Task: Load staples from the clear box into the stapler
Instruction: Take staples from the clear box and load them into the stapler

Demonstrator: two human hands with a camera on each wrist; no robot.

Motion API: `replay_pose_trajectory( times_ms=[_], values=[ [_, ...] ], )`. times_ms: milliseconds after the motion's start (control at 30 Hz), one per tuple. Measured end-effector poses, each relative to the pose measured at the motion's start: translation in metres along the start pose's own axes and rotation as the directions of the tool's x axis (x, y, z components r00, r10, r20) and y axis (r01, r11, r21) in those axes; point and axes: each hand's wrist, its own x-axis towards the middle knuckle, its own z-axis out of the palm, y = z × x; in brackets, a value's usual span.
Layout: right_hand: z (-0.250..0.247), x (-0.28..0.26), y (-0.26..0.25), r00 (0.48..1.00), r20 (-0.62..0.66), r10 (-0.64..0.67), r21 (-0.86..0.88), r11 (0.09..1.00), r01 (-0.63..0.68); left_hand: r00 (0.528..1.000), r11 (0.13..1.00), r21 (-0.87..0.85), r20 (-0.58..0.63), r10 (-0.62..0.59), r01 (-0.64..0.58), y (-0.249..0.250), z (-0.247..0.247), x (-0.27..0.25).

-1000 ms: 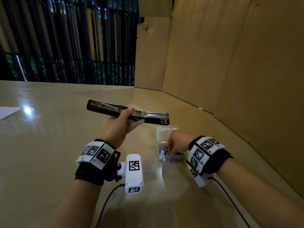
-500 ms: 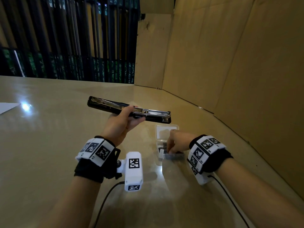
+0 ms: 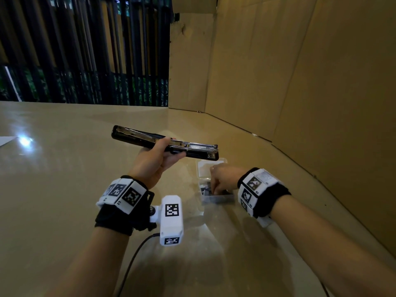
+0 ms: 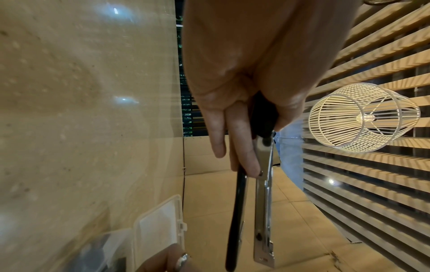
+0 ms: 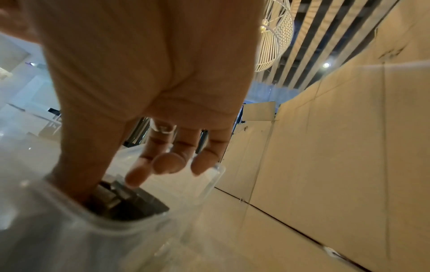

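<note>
Meanwhile, little had shifted against the views a second and half a second earlier: the stapler (image 3: pixel 165 143) sat in the same raised pose, and the right hand (image 3: pixel 222 177) remained low in the clear box (image 3: pixel 211 166), its wrist tipped a touch further over. Judged from that, the pick was still under way and no strip had left the box.

Left hand (image 3: pixel 154 161) clasped the stapler mid-body, thumb across the top, fingers beneath, holding it level above the table (image 3: pixel 53 179) and just beyond the box. Stapler was swung open: glossy black plastic arm to the left, bright chrome magazine rail to the right. The left wrist view showed rail and black base parted in a narrow V, channel exposed.

Right hand: the thumb went down among the staples (image 5: pixel 130 198), the other fingers loosely spread above them. Whether a strip was actually pinched could not be told; contact point was hidden and blurred.

Materials:
- Box: thin, frosted-clear plastic, hinged lid lying open flat behind it.
- Staples: dull grey metal blocks, square-edged, stacked unevenly.
- Table: pale, polished, throwing back lamp glare.
- Cardboard wall (image 3: pixel 321 82): matte, creased, standing along the right.

Loading awaits a strip lifted clear.
</note>
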Motion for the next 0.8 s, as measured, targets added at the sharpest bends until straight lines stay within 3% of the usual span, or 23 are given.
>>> replay_pose_trajectory(
  times_ms=[400,800],
  values=[
    [-0.0009,0.0009,0.0004,0.998,-0.011,0.059,0.048,0.997,-0.058,1.0,0.999,0.045,0.031,0.003,-0.004,-0.0022,0.0021,0.0001],
    [0.0038,0.0013,0.0022,0.999,-0.03,0.02,-0.016,1.0,-0.021,0.998,0.996,0.085,0.07,0.002,-0.008,-0.0042,0.0011,0.0003]
  ],
)
